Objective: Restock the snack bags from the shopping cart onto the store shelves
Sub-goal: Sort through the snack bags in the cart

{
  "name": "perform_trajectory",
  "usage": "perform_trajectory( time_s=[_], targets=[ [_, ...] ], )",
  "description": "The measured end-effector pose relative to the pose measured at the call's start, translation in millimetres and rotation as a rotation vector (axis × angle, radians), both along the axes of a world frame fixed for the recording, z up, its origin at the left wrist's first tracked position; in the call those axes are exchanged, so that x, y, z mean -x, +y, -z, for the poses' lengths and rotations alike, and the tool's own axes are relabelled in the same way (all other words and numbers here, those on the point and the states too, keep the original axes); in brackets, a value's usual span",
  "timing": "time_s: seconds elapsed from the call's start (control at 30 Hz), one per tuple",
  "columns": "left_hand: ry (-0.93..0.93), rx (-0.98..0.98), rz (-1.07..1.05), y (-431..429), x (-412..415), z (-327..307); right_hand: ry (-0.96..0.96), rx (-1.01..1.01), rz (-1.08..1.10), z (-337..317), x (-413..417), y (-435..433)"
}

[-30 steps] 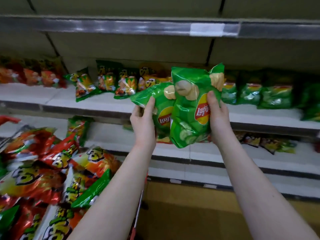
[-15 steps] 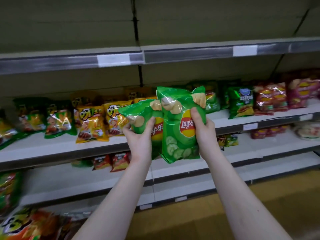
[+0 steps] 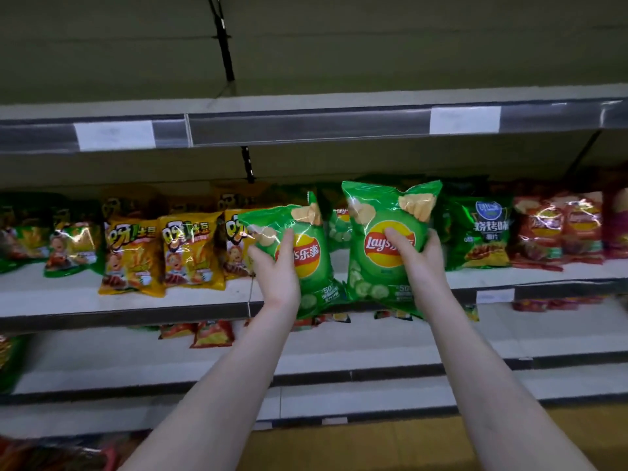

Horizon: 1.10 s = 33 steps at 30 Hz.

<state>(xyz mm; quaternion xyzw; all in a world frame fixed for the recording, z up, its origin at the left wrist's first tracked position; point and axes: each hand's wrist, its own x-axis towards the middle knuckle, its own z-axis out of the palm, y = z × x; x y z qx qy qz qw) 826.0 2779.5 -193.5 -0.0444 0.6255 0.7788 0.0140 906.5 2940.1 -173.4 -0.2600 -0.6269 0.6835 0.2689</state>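
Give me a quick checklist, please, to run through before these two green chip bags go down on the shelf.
1. Left hand grips the left green bag: ok.
2. Right hand grips the right green bag: ok.
3. Bags separated, one per hand: ok.
4. Matching green bags already behind the held pair: ok.
5. Free depth on the middle shelf there: cannot tell, the bags hide it.
6. Bags upright, logos facing out: ok.
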Motion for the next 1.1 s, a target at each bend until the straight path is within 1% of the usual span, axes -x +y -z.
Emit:
perform_trajectory(
  time_s=[0.07, 0.17, 0.23, 0.37, 0.5, 0.57, 0.63, 0.73, 0.8, 0.87, 0.93, 1.03, 1.1],
  targets=[
    [0.028, 0.045, 0.040, 7.8, 19.8, 6.6, -0.021, -0.024, -0.023, 7.9, 19.6, 12.2],
    [0.047, 0.203, 0.114, 16.2, 47.2, 16.5, -0.053, -0.059, -0.046, 21.1, 50.3, 26.7],
    [0.030, 0.280, 0.122, 23.8, 68.8, 25.9, -0.066, -0.078, -0.028, 33.5, 71.9, 36.8],
    [0.059, 0.318, 0.102, 39.0, 115.9, 53.4, -0.100, -0.134, -0.006, 68.6, 113.5, 54.5],
    [0.166, 0.374, 0.062, 55.3, 152.4, 81.6, -0.097, -0.096, -0.012, 98.2, 146.6, 67.5],
    [0.177, 0.416, 0.047, 62.1, 163.9, 93.4, -0.101, -0.092, -0.024, 111.2, 156.9, 71.8],
    [0.147, 0.451, 0.030, 65.8, 169.0, 103.1, -0.119, -0.105, -0.018, 124.5, 162.9, 75.1],
    [0.120, 0.669, -0.023, 68.0, 167.8, 114.0, -0.166, -0.094, -0.015, 138.9, 167.7, 75.6],
    [0.119, 0.751, -0.029, 68.3, 165.1, 113.2, -0.224, -0.142, 0.015, 144.1, 169.5, 75.1],
    [0.132, 0.784, -0.014, 67.9, 163.0, 108.9, -0.334, -0.246, 0.046, 148.1, 171.9, 78.9],
    [0.137, 0.814, 0.006, 66.7, 160.5, 105.0, -0.377, -0.270, 0.069, 143.6, 172.3, 78.5],
    [0.079, 0.837, 0.043, 65.1, 157.0, 103.1, -0.387, -0.263, 0.078, 136.5, 172.8, 74.1],
    [0.030, 0.850, 0.066, 64.5, 156.1, 100.8, -0.358, -0.245, 0.086, 136.2, 172.3, 69.4]
  ],
)
